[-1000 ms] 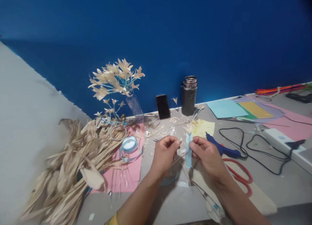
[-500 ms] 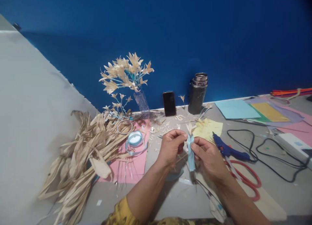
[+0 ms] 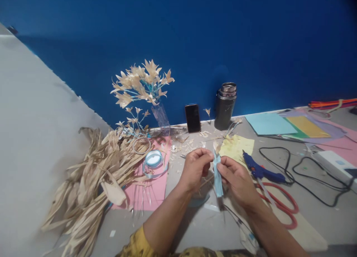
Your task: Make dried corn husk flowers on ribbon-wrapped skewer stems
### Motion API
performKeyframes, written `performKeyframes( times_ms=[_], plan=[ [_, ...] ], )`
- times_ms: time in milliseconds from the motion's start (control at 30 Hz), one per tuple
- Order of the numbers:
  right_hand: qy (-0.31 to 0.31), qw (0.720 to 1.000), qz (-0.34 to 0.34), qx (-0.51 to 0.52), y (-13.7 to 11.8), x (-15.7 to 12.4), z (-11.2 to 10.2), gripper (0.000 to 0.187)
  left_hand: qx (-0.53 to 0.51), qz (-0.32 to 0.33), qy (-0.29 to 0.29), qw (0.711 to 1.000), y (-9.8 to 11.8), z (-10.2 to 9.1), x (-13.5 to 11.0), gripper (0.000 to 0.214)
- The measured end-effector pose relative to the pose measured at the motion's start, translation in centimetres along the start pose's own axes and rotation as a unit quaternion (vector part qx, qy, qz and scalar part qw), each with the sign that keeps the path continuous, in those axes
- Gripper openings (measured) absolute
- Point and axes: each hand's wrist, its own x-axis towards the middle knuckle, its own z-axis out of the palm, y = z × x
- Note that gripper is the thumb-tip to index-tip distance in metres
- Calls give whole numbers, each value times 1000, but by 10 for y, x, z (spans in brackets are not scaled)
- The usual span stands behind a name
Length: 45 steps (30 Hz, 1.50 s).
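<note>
My left hand [image 3: 196, 168] and my right hand [image 3: 237, 179] meet over the grey table [image 3: 320, 220], fingers pinched together. Between them stands a small beige husk flower [image 3: 215, 147] on a thin stick. A light blue ribbon strip [image 3: 218, 175] runs down the stick, and my right fingers press it there. My left fingertips pinch near the top of the stick, just under the flower. A roll of the same blue ribbon [image 3: 153, 159] lies to the left on pink paper [image 3: 152, 188].
A heap of dried husks [image 3: 89, 182] fills the left. A clear vase of finished husk flowers [image 3: 145, 86], a phone [image 3: 192, 118] and a dark flask [image 3: 225, 106] stand by the blue wall. A blue glue gun [image 3: 258, 169], red scissors [image 3: 281, 205], black cables [image 3: 306, 171] and coloured paper sheets [image 3: 295, 125] lie right.
The view has shifted, so everything sits a little further right than a second ago. Both hands keep their pinch on the stick and ribbon, barely moving.
</note>
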Motion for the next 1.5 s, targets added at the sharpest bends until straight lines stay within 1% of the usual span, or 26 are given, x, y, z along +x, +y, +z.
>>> performKeyframes(
  times_ms=[67,200,400,533,700,833,933,1100,1200,1300,1367,1433,1500],
  plan=[
    [-2,1000,-4,-11,-1,0,0,36,15,2,7,1000,0,1,0,22],
    [9,1000,3,-10,-3,-3,2,38,14,2,17,1000,-1,3,-3,19],
    [26,999,24,9,-1,-6,3,39,49,37,25,998,0,2,-6,20],
    [31,999,18,4,-1,-6,4,39,60,58,19,996,0,1,-8,20],
    [42,999,9,-22,0,-6,4,36,40,53,14,998,0,0,-9,23],
    [37,999,-2,-29,2,-5,3,33,59,59,23,996,0,-1,-6,21],
    [39,998,-16,-56,3,-5,3,30,69,56,17,996,0,-3,-4,19],
    [44,987,-59,-141,2,-8,5,22,55,34,6,998,0,-6,-2,21],
    [47,974,-87,-206,4,-9,6,19,46,19,9,999,0,-7,-2,23],
    [61,948,-125,-287,5,-9,7,17,50,11,15,999,1,-8,-2,25],
    [77,919,-169,-348,7,-9,7,15,71,15,19,997,1,-9,-3,25],
    [95,880,-228,-406,8,-9,7,13,92,27,22,995,1,-10,-4,26],
    [104,838,-284,-454,9,-8,7,14,89,38,18,995,-1,-12,-5,28]
  ],
)
